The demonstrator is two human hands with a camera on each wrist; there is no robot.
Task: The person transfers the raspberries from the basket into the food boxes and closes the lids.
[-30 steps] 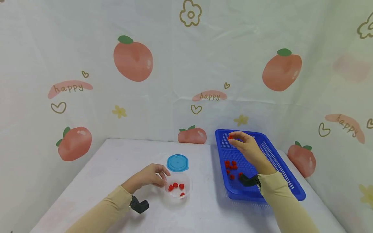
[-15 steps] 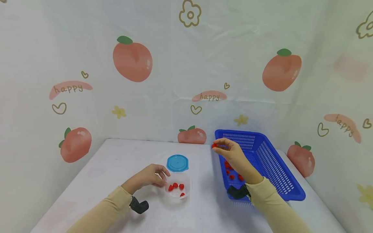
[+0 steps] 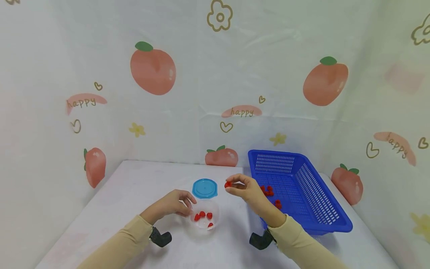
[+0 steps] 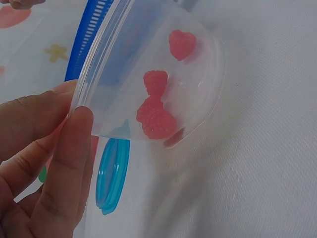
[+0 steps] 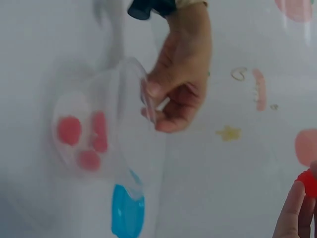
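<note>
So the red raspberry (image 3: 228,184) was up in the air, at about 1:30 if you put the clear tub (image 4: 119,106) at the centre of the clock in the head view. The right hand (image 3: 248,190) had its grip pinched on the berry, thumb and fingertips only, I'd guess because something that small and bumpy would squash or roll in a full fist. The left hand (image 3: 174,203) had its grip nipped on the tub's rim at about 9:30, likely to stop such a light thing from sliding, and from the side so the top was left uncovered.

Four berries (image 4: 159,123) sat inside the tub, stubby and beaded all over; real or moulded, couldn't tell. The tub itself was thin, cloudy plastic, round, with a ridged lip. The blue lid (image 3: 205,188) lay flat at 12 o'clock, see-through and rounded, with a little tab around its 4 o'clock, probably parked there to be out of the way.

Over at 3 o'clock was the blue basket (image 3: 295,198), stiff plastic with slotted walls, more red berries (image 3: 270,192) on its floor. All of it stood on a white worktop (image 3: 151,177) with a creased, fruit-print backdrop (image 3: 188,74) behind.
</note>
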